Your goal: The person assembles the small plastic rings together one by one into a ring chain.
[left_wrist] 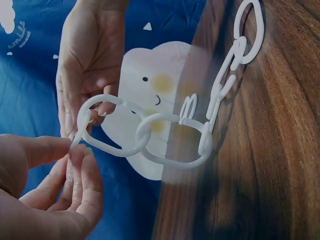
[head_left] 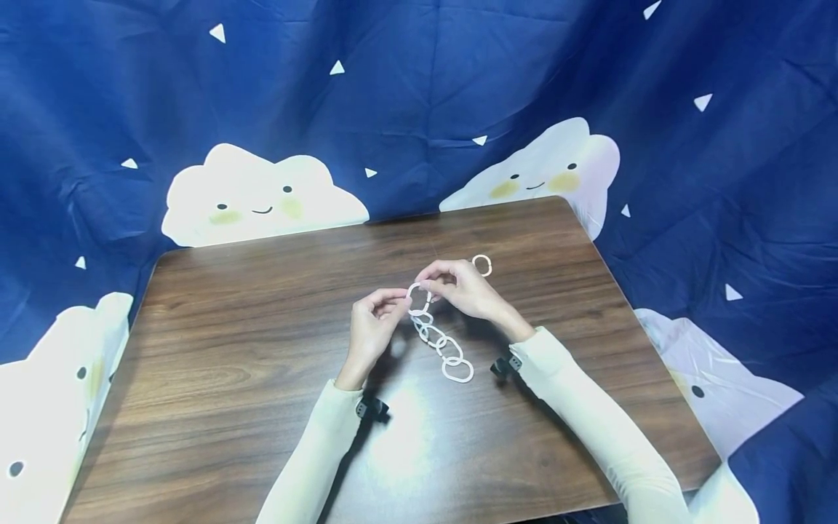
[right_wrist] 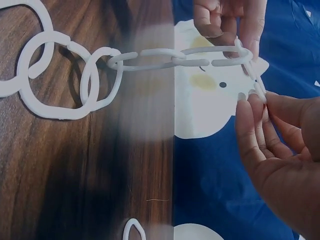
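Note:
Both hands meet over the table, at the upper end of a chain of several white oval plastic links [left_wrist: 170, 162]. My left hand [head_left: 370, 329] pinches the end of the chain between thumb and fingertips. Opposite it, my right hand [head_left: 470, 292] pinches a white link [right_wrist: 262, 92] at the same end, its thumb and fingertips meeting on the plastic. From there the chain hangs down toward me, and its lowest link [head_left: 457, 380] is by the tabletop. The links have small gaps in their rims.
A single loose white link [head_left: 489, 266] lies on the table just beyond the right hand. The brown wood-grain table [head_left: 249, 364] has a blue cloth [head_left: 406, 94] with clouds and triangles behind it. Small black cameras [head_left: 373, 409] sit on both wrists.

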`<move>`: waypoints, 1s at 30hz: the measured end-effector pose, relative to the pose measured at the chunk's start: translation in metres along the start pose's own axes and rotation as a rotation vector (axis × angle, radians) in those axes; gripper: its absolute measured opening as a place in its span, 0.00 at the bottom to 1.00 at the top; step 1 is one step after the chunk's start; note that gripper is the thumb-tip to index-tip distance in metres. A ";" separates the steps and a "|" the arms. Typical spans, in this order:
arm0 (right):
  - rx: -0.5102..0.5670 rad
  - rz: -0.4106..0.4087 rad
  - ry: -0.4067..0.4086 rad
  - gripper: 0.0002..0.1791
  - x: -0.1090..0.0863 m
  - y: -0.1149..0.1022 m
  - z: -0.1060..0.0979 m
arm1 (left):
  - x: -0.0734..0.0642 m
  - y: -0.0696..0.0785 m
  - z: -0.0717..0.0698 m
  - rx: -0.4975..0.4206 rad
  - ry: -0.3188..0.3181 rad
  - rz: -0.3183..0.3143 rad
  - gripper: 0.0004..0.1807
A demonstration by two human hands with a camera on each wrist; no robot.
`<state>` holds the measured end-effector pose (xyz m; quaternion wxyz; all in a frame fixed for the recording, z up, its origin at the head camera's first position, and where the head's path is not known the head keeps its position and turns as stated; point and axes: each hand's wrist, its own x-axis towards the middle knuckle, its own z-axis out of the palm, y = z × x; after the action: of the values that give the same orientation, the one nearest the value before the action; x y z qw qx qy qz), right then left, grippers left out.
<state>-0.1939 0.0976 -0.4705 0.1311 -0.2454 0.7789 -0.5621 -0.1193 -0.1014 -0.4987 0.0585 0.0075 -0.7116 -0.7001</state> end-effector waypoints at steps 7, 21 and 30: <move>0.024 -0.019 0.002 0.09 0.002 -0.001 -0.003 | -0.001 0.000 0.001 -0.012 -0.015 -0.015 0.11; -0.046 0.053 0.057 0.11 0.007 0.015 -0.041 | 0.000 0.000 0.002 -0.069 0.008 -0.015 0.10; -0.122 0.112 0.130 0.14 0.010 0.047 -0.069 | 0.001 -0.002 0.004 -0.076 0.010 -0.025 0.10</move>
<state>-0.2466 0.1598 -0.4905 0.0962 -0.1718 0.8312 -0.5200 -0.1211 -0.0975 -0.5004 0.0535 0.0175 -0.6842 -0.7271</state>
